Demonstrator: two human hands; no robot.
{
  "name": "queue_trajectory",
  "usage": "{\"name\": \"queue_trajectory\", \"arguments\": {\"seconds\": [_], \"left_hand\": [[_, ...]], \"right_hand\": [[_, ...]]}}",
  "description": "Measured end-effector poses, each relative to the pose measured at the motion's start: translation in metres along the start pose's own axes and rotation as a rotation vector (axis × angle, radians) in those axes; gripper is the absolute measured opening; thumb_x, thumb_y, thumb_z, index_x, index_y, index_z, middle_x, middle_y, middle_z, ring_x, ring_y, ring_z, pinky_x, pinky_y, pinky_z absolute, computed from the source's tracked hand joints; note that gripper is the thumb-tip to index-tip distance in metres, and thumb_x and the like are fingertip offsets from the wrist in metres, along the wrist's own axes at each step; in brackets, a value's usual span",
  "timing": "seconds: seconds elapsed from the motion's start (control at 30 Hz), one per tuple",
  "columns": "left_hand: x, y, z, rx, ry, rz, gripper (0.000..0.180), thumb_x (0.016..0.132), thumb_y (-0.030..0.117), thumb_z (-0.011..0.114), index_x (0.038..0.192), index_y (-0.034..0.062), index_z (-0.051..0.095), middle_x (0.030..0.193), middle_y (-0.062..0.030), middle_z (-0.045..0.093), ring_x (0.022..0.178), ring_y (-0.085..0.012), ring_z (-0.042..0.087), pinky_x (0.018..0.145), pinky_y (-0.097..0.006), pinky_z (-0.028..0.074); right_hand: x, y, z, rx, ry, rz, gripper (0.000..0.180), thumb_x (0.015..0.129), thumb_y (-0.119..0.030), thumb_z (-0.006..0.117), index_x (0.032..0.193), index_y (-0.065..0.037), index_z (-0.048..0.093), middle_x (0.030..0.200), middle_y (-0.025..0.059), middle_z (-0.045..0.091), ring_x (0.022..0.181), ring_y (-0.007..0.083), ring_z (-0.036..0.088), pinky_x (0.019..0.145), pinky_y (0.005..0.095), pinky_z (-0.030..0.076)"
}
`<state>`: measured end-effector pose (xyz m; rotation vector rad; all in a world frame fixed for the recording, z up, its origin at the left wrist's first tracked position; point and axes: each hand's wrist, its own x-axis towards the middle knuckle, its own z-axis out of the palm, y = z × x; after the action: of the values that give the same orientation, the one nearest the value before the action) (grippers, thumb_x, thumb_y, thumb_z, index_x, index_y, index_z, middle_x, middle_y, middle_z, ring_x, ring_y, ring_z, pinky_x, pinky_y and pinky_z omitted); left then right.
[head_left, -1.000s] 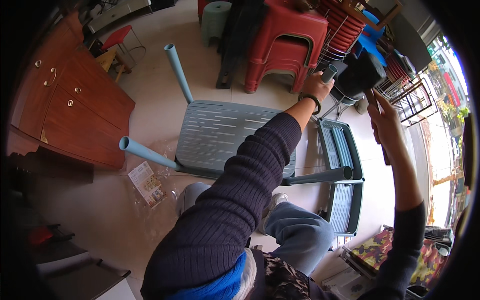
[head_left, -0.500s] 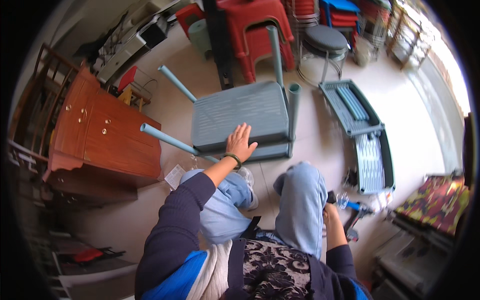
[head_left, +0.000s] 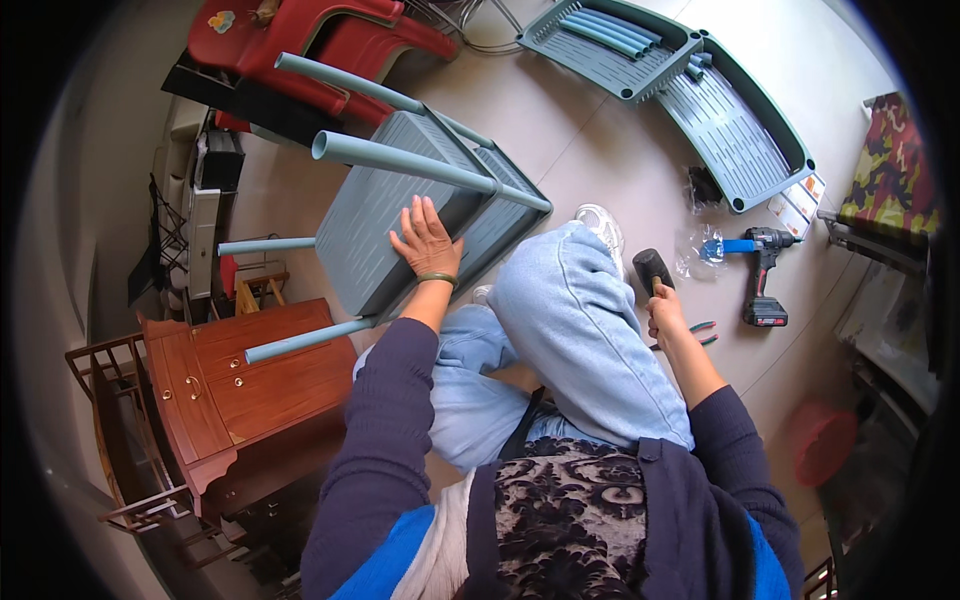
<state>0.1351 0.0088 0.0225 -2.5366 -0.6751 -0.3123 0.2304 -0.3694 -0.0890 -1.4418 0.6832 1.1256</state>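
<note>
My left hand (head_left: pixel 428 240) lies flat, fingers stretched, on the side of a grey-blue plastic shelf unit (head_left: pixel 362 222). Light-blue tube legs stick out from its corners, a thick one (head_left: pixel 405 162) passing just beyond my fingertips. In my right hand (head_left: pixel 667 313) is the handle of a mallet (head_left: pixel 652 268) with a black head, held up beside my right knee. A pair of pliers (head_left: pixel 708 333) with red and green grips lies on the floor by that wrist, partly hidden.
Two more grey-blue trays (head_left: pixel 735 130), one with loose tubes (head_left: pixel 605 35), lie at the far right. Below them are a cordless drill (head_left: pixel 767 275) and clear plastic wrapping (head_left: pixel 697 250). A wooden cabinet (head_left: pixel 270 370) stands left; red plastic stools (head_left: pixel 340 60) are behind the unit.
The view has swung right, so the shelf unit appears turned and further left. My right hand has come out from beside the knee, with the mallet now plainly visible. My left hand stays on the unit.
</note>
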Motion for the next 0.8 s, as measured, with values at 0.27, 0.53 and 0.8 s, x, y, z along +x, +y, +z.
{"name": "queue_trajectory", "arguments": {"seconds": [0.27, 0.53, 0.8], "left_hand": [[0.068, -0.053, -0.025, -0.092, -0.070, 0.046, 0.112, 0.055, 0.026, 0.080, 0.147, 0.0111, 0.019, 0.139, -0.0122, 0.036, 0.126, -0.0324, 0.037, 0.101, -0.048, 0.031], [0.148, -0.122, -0.056, -0.302, -0.308, 0.104, 0.104, 0.053, 0.021, 0.073, 0.145, 0.0115, 0.025, 0.126, -0.0179, 0.047, 0.117, -0.0372, 0.047, 0.099, -0.043, 0.042], [0.189, -0.137, -0.036, -0.415, -0.441, 0.084, 0.104, 0.052, 0.017, 0.074, 0.144, 0.0119, 0.027, 0.127, -0.0193, 0.047, 0.117, -0.0368, 0.049, 0.100, -0.040, 0.043]], "right_hand": [[-0.002, -0.024, -0.003, -0.094, 0.109, -0.123, 0.034, 0.081, -0.013, 0.051, 0.114, -0.008, 0.055, 0.074, 0.0022, 0.050, 0.044, 0.0126, 0.041, 0.039, 0.0299, 0.034], [0.007, 0.001, 0.007, -0.676, 0.086, -0.430, 0.035, 0.080, -0.014, 0.059, 0.113, -0.005, 0.055, 0.079, 0.0112, 0.057, 0.077, 0.0264, 0.060, 0.072, 0.0379, 0.047], [0.024, 0.010, -0.007, -0.616, -0.104, -0.318, 0.040, 0.083, -0.017, 0.066, 0.118, -0.002, 0.056, 0.088, 0.0153, 0.067, 0.079, 0.0244, 0.065, 0.074, 0.0343, 0.049]]}}
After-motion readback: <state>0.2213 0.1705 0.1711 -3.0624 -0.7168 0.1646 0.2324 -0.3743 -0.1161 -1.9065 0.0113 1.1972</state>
